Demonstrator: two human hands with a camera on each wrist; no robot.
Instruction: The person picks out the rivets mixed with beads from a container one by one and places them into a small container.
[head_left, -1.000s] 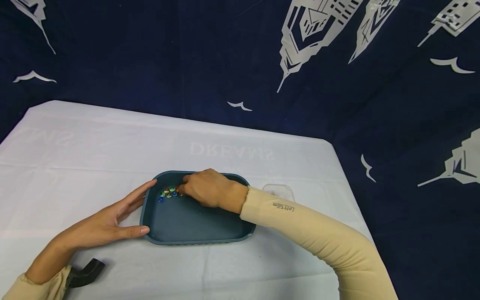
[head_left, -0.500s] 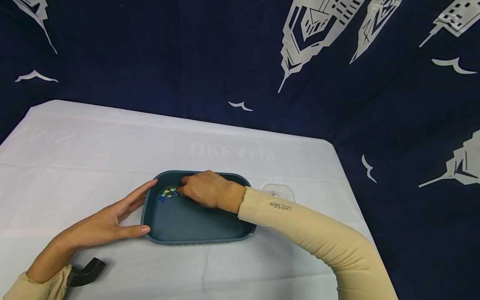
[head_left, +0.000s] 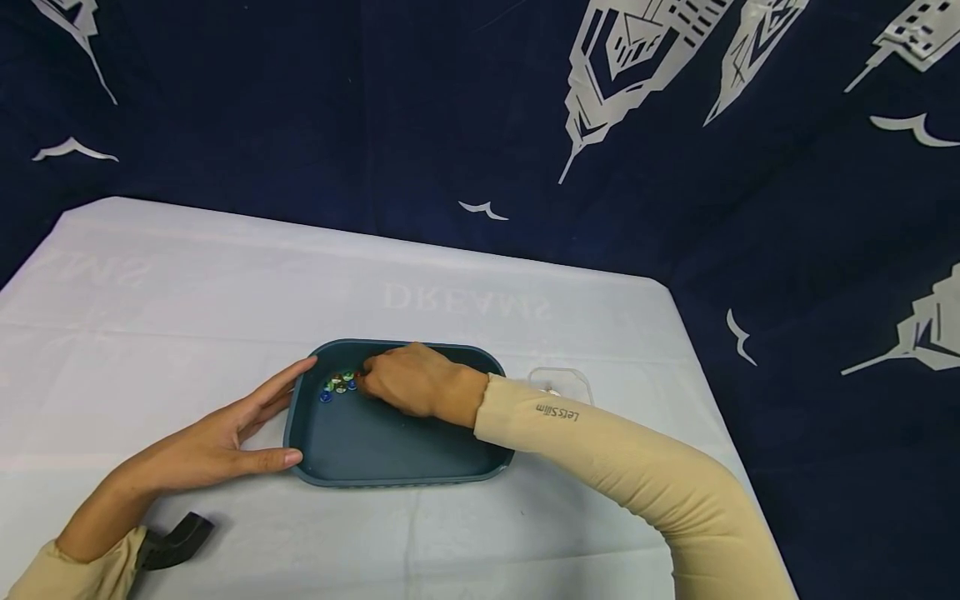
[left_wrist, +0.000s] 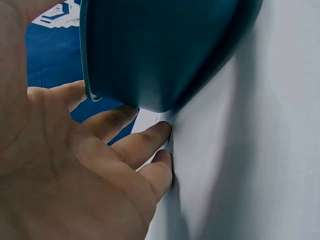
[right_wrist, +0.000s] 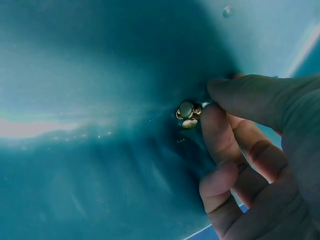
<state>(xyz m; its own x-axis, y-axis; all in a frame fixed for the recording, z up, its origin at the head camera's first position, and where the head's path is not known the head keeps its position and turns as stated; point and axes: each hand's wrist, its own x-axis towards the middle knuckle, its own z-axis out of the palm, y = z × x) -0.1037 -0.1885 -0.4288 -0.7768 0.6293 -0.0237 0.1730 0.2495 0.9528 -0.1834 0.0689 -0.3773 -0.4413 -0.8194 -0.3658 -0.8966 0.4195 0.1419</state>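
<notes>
A dark teal tray [head_left: 397, 482] lies on the white tablecloth. My left hand [head_left: 217, 442] rests against its left side, fingers long and spread, thumb at the near corner. In the left wrist view the fingertips touch the tray's outer wall [left_wrist: 150, 75]. Several small coloured glass marbles [head_left: 341, 387] cluster in the tray's far left part. My right hand [head_left: 420, 379] reaches in beside them with curled fingers. In the right wrist view, thumb and forefinger pinch a glinting marble, mostly hidden, next to other glassy, gold-looking marbles [right_wrist: 187, 110].
A clear plastic container [head_left: 562, 382] stands right of the tray, partly behind the right sleeve [head_left: 630, 458]. A black strap-like piece [head_left: 178, 542] sticks out at the left cuff. Behind the table hangs a dark blue cloth [head_left: 300, 108] with white prints.
My right hand has shifted slightly left, covering the marbles at the cluster's right end. The left hand keeps its place on the tray.
</notes>
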